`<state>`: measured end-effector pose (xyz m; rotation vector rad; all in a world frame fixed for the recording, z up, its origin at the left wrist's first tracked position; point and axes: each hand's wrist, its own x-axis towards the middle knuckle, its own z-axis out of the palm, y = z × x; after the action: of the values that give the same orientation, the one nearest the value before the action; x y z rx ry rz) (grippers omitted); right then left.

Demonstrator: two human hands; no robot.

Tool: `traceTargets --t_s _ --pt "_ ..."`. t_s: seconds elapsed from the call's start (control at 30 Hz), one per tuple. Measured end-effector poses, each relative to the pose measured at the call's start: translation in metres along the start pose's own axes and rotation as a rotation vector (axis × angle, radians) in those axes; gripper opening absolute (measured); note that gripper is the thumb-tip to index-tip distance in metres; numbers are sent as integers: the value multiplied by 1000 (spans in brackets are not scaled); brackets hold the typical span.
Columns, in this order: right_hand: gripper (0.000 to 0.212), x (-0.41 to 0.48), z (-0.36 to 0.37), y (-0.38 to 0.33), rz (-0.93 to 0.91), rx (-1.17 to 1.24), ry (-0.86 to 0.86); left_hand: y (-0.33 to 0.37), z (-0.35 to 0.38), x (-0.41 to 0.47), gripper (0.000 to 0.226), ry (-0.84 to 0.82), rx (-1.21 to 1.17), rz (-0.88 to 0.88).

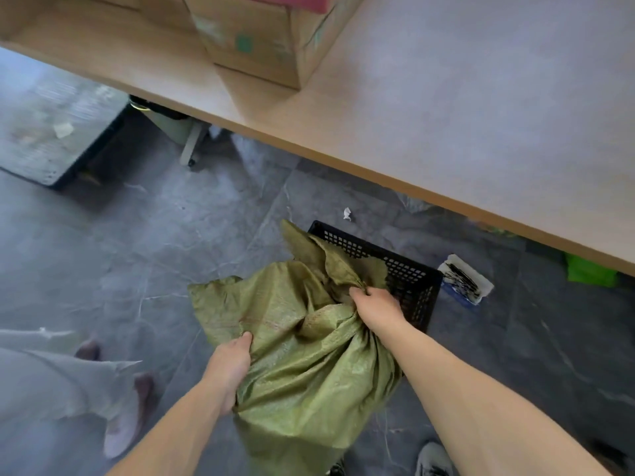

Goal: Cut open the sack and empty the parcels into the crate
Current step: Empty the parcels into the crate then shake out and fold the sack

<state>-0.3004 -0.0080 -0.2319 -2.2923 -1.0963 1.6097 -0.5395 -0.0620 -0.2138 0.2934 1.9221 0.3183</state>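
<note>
— What sort of place is this?
— A parcel-handling workroom, by the look of it. A long wooden worktable (pixel 446 115) carries a cardboard box (pixel 261 39) at the far side. Nearer, a woven sack (pixel 302 355) and a black plastic crate (pixel 405 269) stand on the grey tiled floor (pixel 171 235), near a paper scrap (pixel 347 213).

Olive-green woven sack (pixel 299 338); black lattice-pattern crate (pixel 409 273); pale tan desk (pixel 446 108); grey marbled floor (pixel 171 242); brown cardboard box (pixel 261 32).

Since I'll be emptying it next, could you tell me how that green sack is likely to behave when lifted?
Probably floppy: the sack bunches and creases where the left hand and right hand grip it. Its woven sheen suggests it may slip.
</note>
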Motion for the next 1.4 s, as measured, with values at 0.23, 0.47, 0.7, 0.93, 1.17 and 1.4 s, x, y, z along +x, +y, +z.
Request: traceTargets --t_s 0.23,0.47,0.7,0.93,1.17,1.4 --pt "56 62 12 12 109 -23 -19 22 23 34 36 -20 -117 -75" --pt "53 113 -10 36 23 135 206 52 74 57 35 -23 -312 -127" --pt "48 131 -37 29 -3 -276 -42 49 117 50 44 2 -435 -172" --pt "53 149 -29 36 -16 -306 -216 56 133 38 37 -91 -601 -193" --pt "55 157 -29 19 -28 -11 -389 65 143 17 32 -161 -764 -120" --pt "39 161 -28 42 -149 -102 182 74 171 48 39 -130 -750 -228"
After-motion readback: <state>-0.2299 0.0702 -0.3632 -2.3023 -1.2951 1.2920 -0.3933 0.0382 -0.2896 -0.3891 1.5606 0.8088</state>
